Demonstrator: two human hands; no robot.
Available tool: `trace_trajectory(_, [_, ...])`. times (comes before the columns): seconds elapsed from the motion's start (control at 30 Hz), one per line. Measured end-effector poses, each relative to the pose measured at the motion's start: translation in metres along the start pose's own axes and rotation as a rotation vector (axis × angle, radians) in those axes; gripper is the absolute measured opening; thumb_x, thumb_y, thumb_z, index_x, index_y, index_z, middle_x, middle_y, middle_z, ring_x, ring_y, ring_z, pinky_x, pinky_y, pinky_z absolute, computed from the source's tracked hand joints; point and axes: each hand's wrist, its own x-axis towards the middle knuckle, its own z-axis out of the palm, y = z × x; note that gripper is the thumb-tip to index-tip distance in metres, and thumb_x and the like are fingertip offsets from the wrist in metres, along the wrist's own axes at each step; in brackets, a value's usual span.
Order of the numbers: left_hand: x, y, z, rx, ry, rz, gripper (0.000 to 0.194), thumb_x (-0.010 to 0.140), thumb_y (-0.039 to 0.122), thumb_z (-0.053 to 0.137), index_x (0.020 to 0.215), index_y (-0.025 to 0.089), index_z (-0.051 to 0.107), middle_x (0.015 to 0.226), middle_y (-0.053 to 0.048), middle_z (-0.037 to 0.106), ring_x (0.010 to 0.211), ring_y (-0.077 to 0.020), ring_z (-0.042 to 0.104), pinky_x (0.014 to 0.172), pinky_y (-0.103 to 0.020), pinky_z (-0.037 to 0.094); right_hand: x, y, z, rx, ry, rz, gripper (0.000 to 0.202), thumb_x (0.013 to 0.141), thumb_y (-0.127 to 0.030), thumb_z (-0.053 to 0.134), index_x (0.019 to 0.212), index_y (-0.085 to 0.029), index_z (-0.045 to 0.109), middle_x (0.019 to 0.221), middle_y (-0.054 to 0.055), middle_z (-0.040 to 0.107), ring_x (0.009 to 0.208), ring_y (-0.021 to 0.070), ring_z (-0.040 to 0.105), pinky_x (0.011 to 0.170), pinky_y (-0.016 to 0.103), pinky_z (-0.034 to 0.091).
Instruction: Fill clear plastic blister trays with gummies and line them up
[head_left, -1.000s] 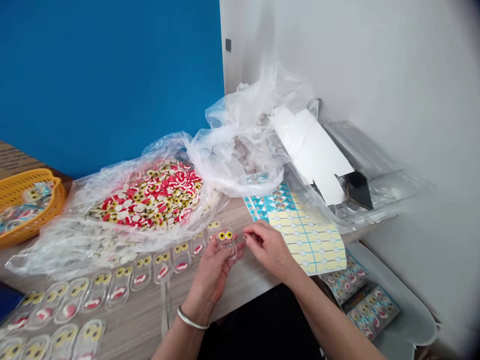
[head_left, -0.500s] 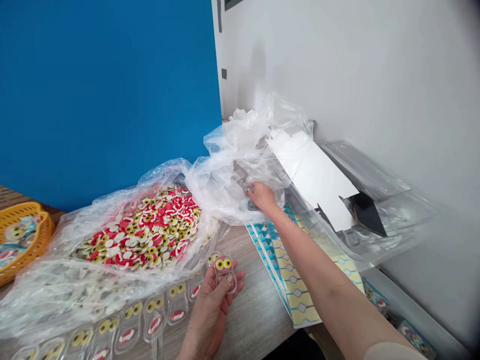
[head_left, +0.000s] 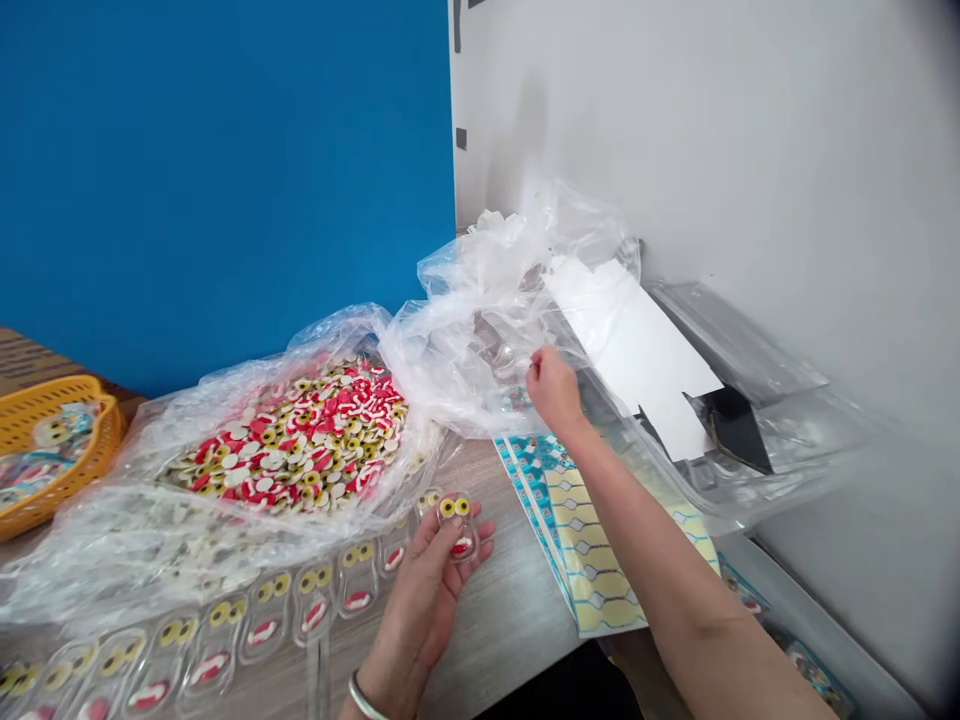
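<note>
In my left hand [head_left: 431, 580] is a small clear plastic blister shell [head_left: 457, 527], held between thumb and fingers. Two yellow eye pieces sit at its top and a red-and-white mouth piece lower down. My right hand [head_left: 553, 392] is closed at the near edge of a crumpled clear plastic bag [head_left: 457, 350]; whatever its curled fingers pinch is hidden. A row of similar filled shells [head_left: 262, 625] lies along the table, left of my left hand. Behind that row, an open plastic bag holds a heap of loose eye and mouth pieces [head_left: 315, 440].
A yellow basket [head_left: 105, 450] with packaged items stands at the far left. Printed blue and yellow sheets [head_left: 592, 540] lie under my right forearm. White card [head_left: 637, 340] and clear plastic packaging [head_left: 750, 330] are piled against the grey wall at right.
My right hand has drawn back slightly right from the bag, fingers still curled. My left thumb has shifted, and the mouth piece in the held shell now shows. The view has turned slightly left.
</note>
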Motion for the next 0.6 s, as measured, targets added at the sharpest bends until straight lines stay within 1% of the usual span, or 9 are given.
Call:
trace_trajectory(0.07, [-0.003, 0.000, 0.003, -0.031, -0.032, -0.004, 0.035, 0.081, 0.030, 0.078, 0.111, 0.018, 0.062, 0.120, -0.014, 0.072, 0.097, -0.0277, 0.075, 0.083, -0.037, 0.061, -0.030, -0.001, -0.016, 0.092, 0.129, -0.101, 0.031, 0.098, -0.016, 0.038, 0.122, -0.012, 0.058, 0.110, 0.016, 0.068, 0.101, 0.0256, 0.064, 0.090, 0.036, 0.048])
trace_trajectory(0.13, [-0.006, 0.000, 0.006, -0.068, -0.075, -0.014, 0.033, 0.086, 0.039, 0.072, 0.109, 0.017, 0.062, 0.116, -0.015, 0.072, 0.095, -0.0282, 0.075, 0.081, -0.039, 0.061, -0.071, -0.004, -0.025, 0.190, 0.241, -0.250, 0.030, 0.098, -0.018, 0.040, 0.119, -0.015, 0.061, 0.110, 0.016, 0.067, 0.103, 0.0261, 0.063, 0.091, 0.038, 0.050])
trace_trajectory(0.2, [-0.010, 0.000, 0.009, -0.104, -0.126, -0.020, 0.036, 0.089, 0.047, 0.066, 0.108, 0.017, 0.063, 0.113, -0.015, 0.072, 0.094, -0.0275, 0.074, 0.080, -0.039, 0.060, -0.117, -0.009, -0.027, 0.207, 0.238, -0.411, 0.026, 0.098, -0.020, 0.045, 0.114, -0.020, 0.066, 0.110, 0.015, 0.068, 0.104, 0.0266, 0.065, 0.091, 0.040, 0.052])
trace_trajectory(0.27, [-0.013, 0.001, 0.010, -0.145, -0.183, -0.006, 0.040, 0.090, 0.053, 0.062, 0.108, 0.017, 0.065, 0.112, -0.014, 0.072, 0.096, -0.0256, 0.073, 0.081, -0.038, 0.059, -0.159, -0.013, -0.023, 0.172, 0.171, -0.582, 0.025, 0.098, -0.019, 0.049, 0.113, -0.024, 0.069, 0.109, 0.013, 0.070, 0.099, 0.0256, 0.067, 0.086, 0.040, 0.055])
trace_trajectory(0.33, [-0.018, 0.000, 0.010, -0.183, -0.216, 0.025, 0.041, 0.090, 0.054, 0.060, 0.110, 0.018, 0.066, 0.114, -0.012, 0.071, 0.100, -0.0236, 0.071, 0.084, -0.036, 0.058, -0.192, -0.017, -0.018, 0.161, 0.106, -0.735, 0.027, 0.099, -0.016, 0.049, 0.113, -0.026, 0.070, 0.109, 0.012, 0.072, 0.095, 0.0246, 0.069, 0.081, 0.040, 0.057])
trace_trajectory(0.4, [-0.023, -0.001, 0.009, -0.197, -0.213, 0.043, 0.037, 0.088, 0.050, 0.064, 0.108, 0.019, 0.067, 0.113, -0.010, 0.072, 0.103, -0.0226, 0.069, 0.087, -0.034, 0.057, -0.212, -0.021, -0.014, 0.161, 0.086, -0.840, 0.030, 0.098, -0.012, 0.048, 0.114, -0.026, 0.070, 0.108, 0.011, 0.073, 0.093, 0.0239, 0.069, 0.078, 0.039, 0.058])
trace_trajectory(0.47, [-0.029, -0.003, 0.006, -0.174, -0.197, 0.054, 0.030, 0.082, 0.039, 0.073, 0.102, 0.018, 0.069, 0.108, -0.009, 0.073, 0.103, -0.0223, 0.068, 0.088, -0.032, 0.055, -0.223, -0.026, -0.015, 0.145, 0.101, -0.911, 0.030, 0.097, -0.010, 0.050, 0.116, -0.023, 0.069, 0.111, 0.012, 0.073, 0.096, 0.0247, 0.069, 0.078, 0.040, 0.058])
trace_trajectory(0.53, [-0.033, -0.004, 0.000, -0.142, -0.186, 0.083, 0.027, 0.074, 0.027, 0.078, 0.098, 0.017, 0.069, 0.103, -0.008, 0.074, 0.099, -0.0215, 0.069, 0.087, -0.030, 0.054, -0.229, -0.032, -0.018, 0.140, 0.092, -0.959, 0.028, 0.095, -0.011, 0.055, 0.118, -0.021, 0.068, 0.114, 0.013, 0.072, 0.101, 0.0271, 0.068, 0.081, 0.042, 0.057])
trace_trajectory(0.6, [-0.038, -0.004, -0.007, -0.122, -0.183, 0.133, 0.027, 0.072, 0.021, 0.078, 0.097, 0.017, 0.070, 0.100, -0.007, 0.074, 0.093, -0.0195, 0.069, 0.084, -0.029, 0.053, -0.234, -0.038, -0.023, 0.206, 0.043, -0.957, 0.024, 0.093, -0.015, 0.058, 0.114, -0.021, 0.069, 0.114, 0.013, 0.072, 0.104, 0.0285, 0.067, 0.084, 0.044, 0.057])
